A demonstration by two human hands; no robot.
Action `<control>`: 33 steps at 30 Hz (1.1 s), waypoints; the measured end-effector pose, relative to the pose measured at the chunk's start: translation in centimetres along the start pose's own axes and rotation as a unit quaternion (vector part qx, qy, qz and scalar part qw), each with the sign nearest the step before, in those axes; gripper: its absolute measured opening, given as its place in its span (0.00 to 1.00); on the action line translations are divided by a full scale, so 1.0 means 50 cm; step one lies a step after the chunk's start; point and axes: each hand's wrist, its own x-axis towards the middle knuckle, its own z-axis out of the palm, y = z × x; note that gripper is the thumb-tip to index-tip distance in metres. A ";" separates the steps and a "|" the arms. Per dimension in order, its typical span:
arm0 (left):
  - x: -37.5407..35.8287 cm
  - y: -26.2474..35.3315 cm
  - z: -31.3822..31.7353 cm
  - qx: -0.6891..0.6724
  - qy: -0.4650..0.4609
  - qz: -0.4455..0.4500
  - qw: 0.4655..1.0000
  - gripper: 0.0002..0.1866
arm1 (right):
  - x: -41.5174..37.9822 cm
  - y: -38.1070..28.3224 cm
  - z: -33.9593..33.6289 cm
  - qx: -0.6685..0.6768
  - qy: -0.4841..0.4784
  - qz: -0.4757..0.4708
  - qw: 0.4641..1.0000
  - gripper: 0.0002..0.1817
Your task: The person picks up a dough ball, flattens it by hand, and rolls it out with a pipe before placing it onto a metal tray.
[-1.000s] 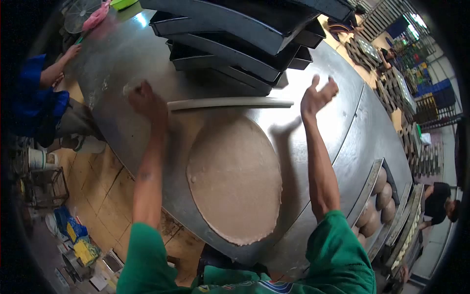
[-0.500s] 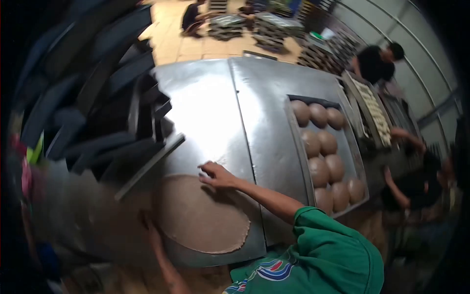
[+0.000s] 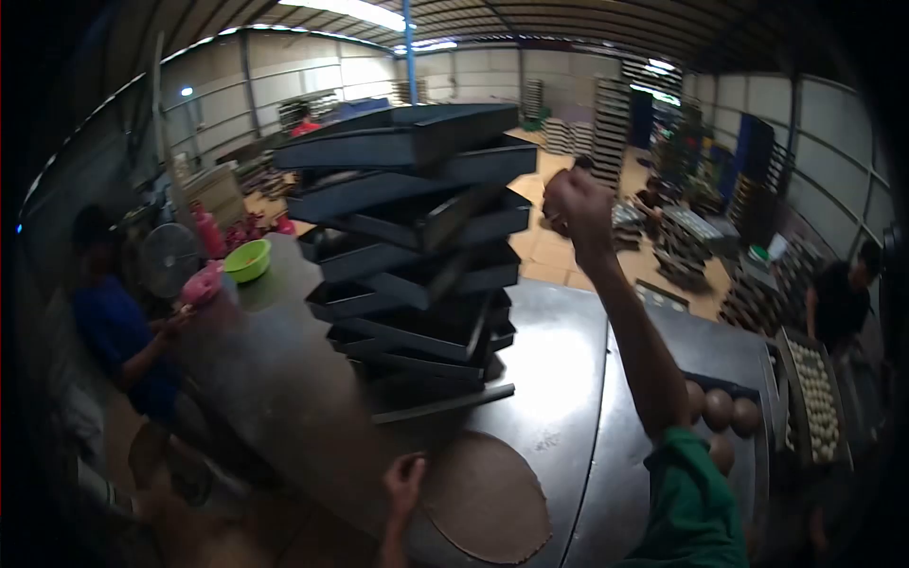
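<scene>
A flat oval sheet of brown dough (image 3: 488, 497) lies on the metal table, close in front of me. At its left edge is my left hand (image 3: 405, 481), its fingers loosely bent and apart, with nothing seen in them. My right hand (image 3: 579, 206) is raised high, right of a tall stack of dark metal trays (image 3: 417, 204). Its fingers are curled in, slightly blurred, and whatever they may hold is hidden. A metal bar or tray edge (image 3: 445, 404) sticks out at the foot of the stack. Round dough balls (image 3: 718, 410) show partly behind my right arm.
The metal table (image 3: 644, 379) spreads around the stack. On its left stand a green bowl (image 3: 248, 260) and a person in blue (image 3: 123, 327). At right, a person in black (image 3: 843, 298) is by a tray of small pale pieces (image 3: 814, 398). A fan (image 3: 170, 260) stands behind.
My view has tilted up and turned left, bringing the whole tray stack into sight. My right hand has risen from the dough's far edge into the air and closed. My left hand stays by the dough.
</scene>
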 end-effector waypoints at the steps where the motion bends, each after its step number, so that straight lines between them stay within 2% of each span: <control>1: -0.024 0.069 0.029 -0.014 -0.020 0.020 1.000 0.11 | 0.074 -0.014 0.076 -0.027 0.064 0.013 0.998 0.11; 2: -0.042 0.108 0.055 -0.024 -0.043 0.029 0.998 0.11 | 0.122 -0.033 0.136 -0.035 0.104 0.082 0.990 0.21; 3: -0.066 0.143 0.075 -0.034 -0.061 0.029 0.997 0.11 | 0.158 -0.051 0.193 -0.059 0.100 0.128 0.985 0.25; 5: -0.100 0.225 0.091 -0.053 -0.138 0.026 0.989 0.12 | 0.191 -0.084 0.275 -0.105 0.011 0.214 0.971 0.35; 6: -0.117 0.238 0.082 -0.052 -0.114 0.007 0.992 0.12 | 0.197 -0.110 0.304 -0.105 -0.037 0.242 0.964 0.40; 7: -0.126 0.246 0.081 -0.022 -0.154 0.044 0.987 0.11 | 0.243 -0.060 0.331 0.045 -0.046 0.289 0.955 0.27; 8: -0.130 0.254 0.079 0.004 -0.206 0.082 0.975 0.10 | 0.249 -0.062 0.341 0.173 -0.096 0.339 0.920 0.17; 10: -0.134 0.245 0.070 0.000 -0.200 0.070 0.977 0.10 | 0.252 -0.076 0.306 0.255 -0.092 0.331 0.904 0.15; 13: -0.116 0.226 0.067 -0.047 -0.175 0.018 0.983 0.12 | 0.231 -0.074 0.126 0.309 -0.058 0.250 0.916 0.12; 15: -0.106 0.309 0.072 -0.078 -0.157 -0.051 0.983 0.12 | 0.197 -0.056 -0.044 0.327 -0.037 0.196 0.924 0.11; 18: -0.053 0.309 0.086 -0.133 -0.212 -0.015 0.968 0.15 | 0.075 0.014 -0.336 0.317 0.013 0.143 0.937 0.08; 20: -0.024 0.342 0.118 -0.191 -0.244 0.083 0.947 0.29 | -0.081 0.053 -0.498 0.316 0.028 0.134 0.939 0.03; 21: -0.009 0.335 0.147 -0.195 -0.256 0.086 0.943 0.29 | -0.198 0.039 -0.521 0.257 0.095 0.122 0.954 0.04; 22: 0.008 0.322 0.183 -0.241 -0.300 0.114 0.916 0.36 | -0.274 0.103 -0.610 0.303 0.054 0.106 0.946 0.05; 23: 0.019 0.318 0.219 -0.286 -0.340 0.140 0.885 0.44 | -0.358 0.131 -0.667 0.285 0.069 0.163 0.942 0.06; 24: 0.010 0.328 0.263 -0.267 -0.340 0.123 0.893 0.52 | -0.451 0.175 -0.683 0.240 0.210 0.099 0.943 0.09; 25: 0.004 0.321 0.304 -0.268 -0.342 0.125 0.892 0.52 | -0.507 0.167 -0.711 0.290 0.132 0.156 0.935 0.14; 27: -0.011 0.259 0.389 -0.385 -0.388 0.081 0.833 0.49 | -0.578 0.167 -0.711 0.258 0.218 0.171 0.926 0.19; 28: -0.019 0.216 0.432 -0.477 -0.392 0.047 0.785 0.44 | -0.604 0.178 -0.724 0.258 0.220 0.173 0.925 0.19; 29: -0.029 0.188 0.456 -0.527 -0.362 -0.018 0.769 0.39 | -0.626 0.198 -0.735 0.207 0.194 0.186 0.941 0.20; 31: -0.014 0.149 0.488 -0.556 -0.293 -0.178 0.757 0.30 | -0.661 0.279 -0.760 0.158 0.172 0.206 0.950 0.21; 32: -0.010 0.168 0.503 -0.534 -0.184 -0.290 0.773 0.21 | -0.678 0.338 -0.763 0.087 0.165 0.236 0.954 0.21; 33: 0.005 0.123 0.516 -0.531 -0.180 -0.289 0.776 0.21 | -0.683 0.376 -0.759 0.016 0.155 0.262 0.952 0.21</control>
